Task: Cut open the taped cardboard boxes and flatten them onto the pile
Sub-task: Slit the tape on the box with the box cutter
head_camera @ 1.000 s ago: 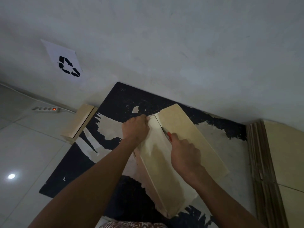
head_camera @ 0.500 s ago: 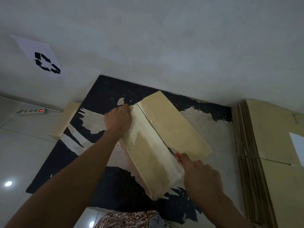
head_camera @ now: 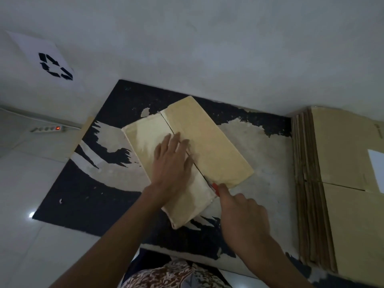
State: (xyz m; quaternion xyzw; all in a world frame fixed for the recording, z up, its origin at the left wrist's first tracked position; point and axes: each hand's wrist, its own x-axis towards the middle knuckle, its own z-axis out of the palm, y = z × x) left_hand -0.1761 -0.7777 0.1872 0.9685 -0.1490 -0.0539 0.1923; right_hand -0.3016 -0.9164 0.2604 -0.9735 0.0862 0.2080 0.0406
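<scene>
A tan cardboard box (head_camera: 209, 146) lies on a worn black mat (head_camera: 87, 188), its taped centre seam running from the far end toward me. My left hand (head_camera: 171, 163) presses flat on the left flap, fingers straight and reaching the seam. My right hand (head_camera: 243, 217) grips a red-handled cutter (head_camera: 215, 187) whose tip sits at the near end of the seam. A pile of flattened boxes (head_camera: 340, 183) lies on the floor at the right.
A white wall runs behind the mat with a sheet bearing a recycling symbol (head_camera: 55, 64). A power strip (head_camera: 48, 128) with a red light lies on the tiled floor at the left, beside a flat cardboard piece (head_camera: 83, 132). My patterned clothing (head_camera: 172, 276) shows at the bottom.
My right hand has drawn the cutter along the seam toward me to the box's near end. My left hand left the far corner and now presses flat in the middle of the box.
</scene>
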